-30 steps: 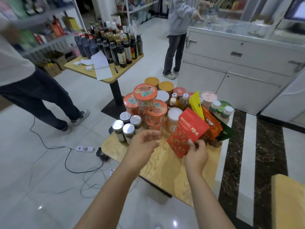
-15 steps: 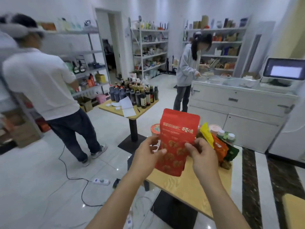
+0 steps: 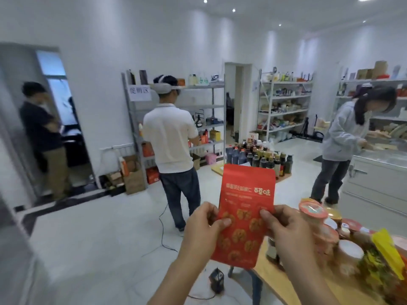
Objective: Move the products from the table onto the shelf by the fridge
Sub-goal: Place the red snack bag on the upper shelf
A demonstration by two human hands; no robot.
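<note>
Red pouch [image 3: 246,208], lifted within the last second off the table [image 3: 286,289] now low right of the hands, is pinched upright by left hand [image 3: 202,227] and right hand [image 3: 284,230]; delivery judged pending.

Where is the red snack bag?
Lower middle of the head view: left hand and right hand hold the red snack bag upright, beside the table.
</note>
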